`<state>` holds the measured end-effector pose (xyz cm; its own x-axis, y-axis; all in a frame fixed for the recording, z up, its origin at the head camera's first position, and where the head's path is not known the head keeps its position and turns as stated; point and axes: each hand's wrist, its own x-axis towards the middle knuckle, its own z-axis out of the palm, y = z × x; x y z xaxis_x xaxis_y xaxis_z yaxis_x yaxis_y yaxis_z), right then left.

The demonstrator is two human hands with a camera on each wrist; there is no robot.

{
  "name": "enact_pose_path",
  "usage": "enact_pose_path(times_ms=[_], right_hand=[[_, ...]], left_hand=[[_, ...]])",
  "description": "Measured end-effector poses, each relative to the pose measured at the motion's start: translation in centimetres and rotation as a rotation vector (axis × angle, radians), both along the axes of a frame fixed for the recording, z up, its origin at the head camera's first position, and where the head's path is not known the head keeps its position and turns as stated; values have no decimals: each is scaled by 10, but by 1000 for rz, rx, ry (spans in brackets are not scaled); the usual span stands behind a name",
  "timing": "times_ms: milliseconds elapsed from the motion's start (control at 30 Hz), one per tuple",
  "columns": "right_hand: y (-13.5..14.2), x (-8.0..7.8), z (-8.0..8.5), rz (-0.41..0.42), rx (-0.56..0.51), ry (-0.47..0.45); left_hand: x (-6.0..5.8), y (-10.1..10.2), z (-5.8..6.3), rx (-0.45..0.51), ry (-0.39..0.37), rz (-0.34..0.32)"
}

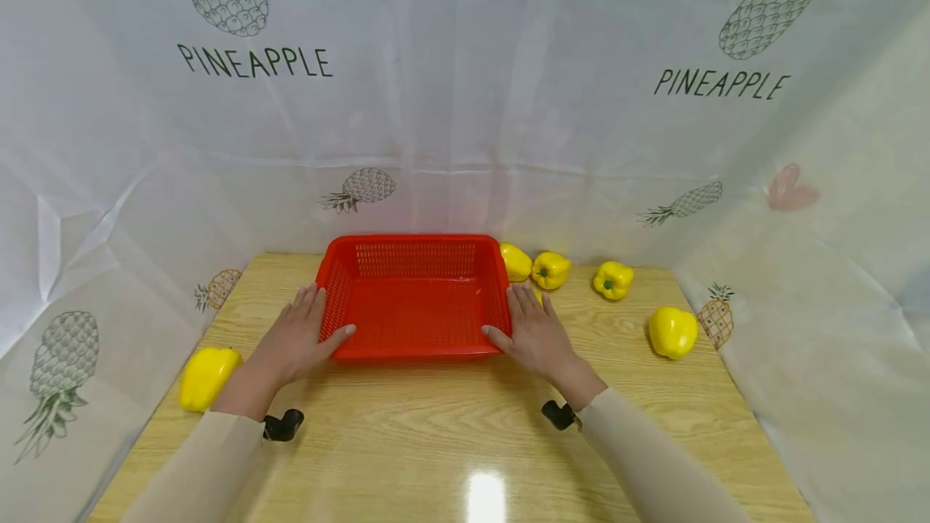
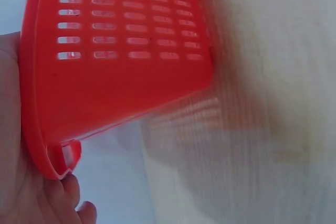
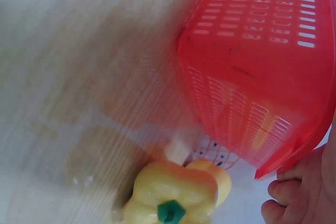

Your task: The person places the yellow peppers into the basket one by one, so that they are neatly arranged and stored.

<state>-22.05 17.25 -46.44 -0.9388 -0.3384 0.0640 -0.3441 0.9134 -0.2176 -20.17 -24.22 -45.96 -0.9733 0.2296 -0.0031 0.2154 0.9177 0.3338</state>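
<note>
A red plastic basket (image 1: pixel 414 357) with slotted walls stands on the wooden table, nothing inside it. At its left side my left hand (image 1: pixel 294 337) holds the rim, thumb over the front corner and fingers along the outer side. My right hand (image 1: pixel 539 337) holds the opposite rim the same way. In the left wrist view, the fingertips (image 2: pixel 71 192) show beneath the basket's rim; in the right wrist view, fingertips (image 3: pixel 286 192) lie by the rim's corner. A yellow bell pepper (image 3: pixel 170 187) with a green stem is near the basket's right side, beyond the right hand.
Yellow bell peppers lie about the table (image 1: pixel 407 442): one pepper (image 1: pixel 208 378) by the left forearm, a pepper (image 1: pixel 550 269) behind the right hand, another pepper (image 1: pixel 613 280) farther right, and a pepper (image 1: pixel 672 332) near the right edge. A pineapple-printed sheet (image 1: pixel 472 127) hangs behind the table.
</note>
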Motion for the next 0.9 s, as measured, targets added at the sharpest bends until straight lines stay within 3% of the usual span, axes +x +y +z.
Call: enact_pose_path(times_ms=[200, 500, 900], right_hand=[[-1, 23, -3, 12, -6, 18], [7, 58, -9, 4, -51, 66], [31, 87, -10, -37, -39, 59]], left_hand=[[27, -4, -1, 40, 8, 0], [57, 5, -6, 61, 30, 18], [76, 27, -6, 54, 12, 18]])
